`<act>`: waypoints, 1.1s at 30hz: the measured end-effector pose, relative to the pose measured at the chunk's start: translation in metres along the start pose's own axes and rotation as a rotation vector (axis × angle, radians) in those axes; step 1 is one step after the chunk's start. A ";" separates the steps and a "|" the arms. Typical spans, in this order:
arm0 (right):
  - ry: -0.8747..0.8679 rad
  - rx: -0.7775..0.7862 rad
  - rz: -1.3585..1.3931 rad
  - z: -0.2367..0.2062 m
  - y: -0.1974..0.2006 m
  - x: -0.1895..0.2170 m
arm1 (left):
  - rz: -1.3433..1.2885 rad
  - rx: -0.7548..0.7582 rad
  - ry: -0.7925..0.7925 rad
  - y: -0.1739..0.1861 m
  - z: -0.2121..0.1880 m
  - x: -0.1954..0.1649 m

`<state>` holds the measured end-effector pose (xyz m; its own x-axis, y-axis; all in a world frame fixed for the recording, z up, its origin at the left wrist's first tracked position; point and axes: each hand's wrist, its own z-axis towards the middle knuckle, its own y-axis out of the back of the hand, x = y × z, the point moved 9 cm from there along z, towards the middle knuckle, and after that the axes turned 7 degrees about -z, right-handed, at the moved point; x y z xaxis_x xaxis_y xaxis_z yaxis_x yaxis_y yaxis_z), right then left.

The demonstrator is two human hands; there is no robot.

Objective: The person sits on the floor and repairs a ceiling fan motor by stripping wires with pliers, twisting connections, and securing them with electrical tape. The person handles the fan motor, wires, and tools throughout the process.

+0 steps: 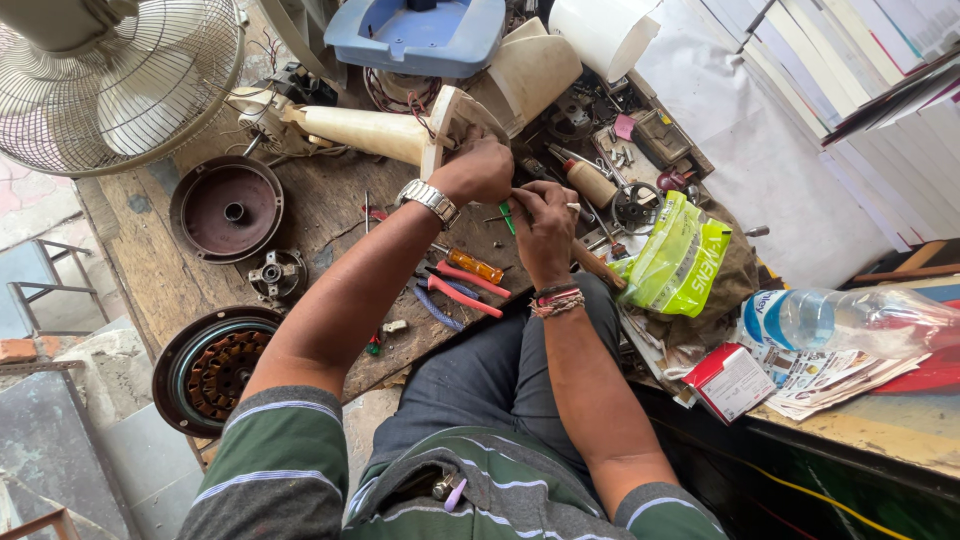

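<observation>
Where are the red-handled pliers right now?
In the head view, the red-handled pliers lie on the wooden workbench, below the left hand, between the orange-handled screwdriver and the person's knee.

A worn wooden workbench stands over grey paving in what seems daylight, white boards stacked alongside

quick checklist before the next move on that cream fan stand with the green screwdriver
1. Left hand grips the flared end of the cream fan stand: ok.
2. Right hand holds the green screwdriver: ok.
3. Tip seated in a screw: cannot tell, hidden by the fingers.
4. Stand resting on the wooden bench: ok, it lies on its side.
5. Spare tools in reach: ok, red-handled pliers and an orange screwdriver lie by the wrists.
6. Bench space around the hands: not ok, cluttered with parts.
</observation>
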<state>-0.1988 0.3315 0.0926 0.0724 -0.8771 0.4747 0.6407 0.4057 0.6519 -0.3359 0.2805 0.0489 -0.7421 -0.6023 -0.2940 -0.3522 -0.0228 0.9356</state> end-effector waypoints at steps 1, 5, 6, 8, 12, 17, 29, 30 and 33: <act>0.017 0.021 -0.006 0.000 -0.003 0.001 | 0.029 -0.005 -0.006 0.001 -0.001 -0.001; -0.001 0.172 0.058 0.000 -0.023 -0.007 | 0.019 -0.045 -0.089 0.007 -0.012 -0.013; -0.025 0.227 0.096 -0.001 -0.030 -0.011 | 0.014 -0.036 -0.098 0.006 -0.015 -0.015; -0.104 0.240 0.149 -0.001 -0.036 -0.020 | -0.030 -0.048 -0.101 0.011 -0.017 -0.017; -0.301 0.248 0.434 -0.004 -0.037 -0.038 | -0.182 -0.133 -0.058 0.027 -0.014 -0.015; -0.350 0.152 0.465 -0.005 -0.022 -0.041 | -0.248 -0.086 0.031 0.026 -0.012 -0.011; -0.608 -0.039 0.814 -0.025 -0.041 -0.076 | -0.221 -0.116 -0.050 0.023 -0.011 -0.014; -0.813 0.019 1.058 -0.034 -0.060 -0.085 | -0.218 -0.112 -0.074 0.022 -0.011 -0.015; -0.683 0.081 0.958 -0.023 -0.059 -0.076 | -0.178 -0.065 -0.085 0.016 -0.009 -0.015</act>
<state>-0.2247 0.3684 0.0048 0.0577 0.1043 0.9929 0.4952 0.8606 -0.1192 -0.3252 0.2817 0.0703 -0.7181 -0.5147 -0.4684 -0.4463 -0.1757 0.8774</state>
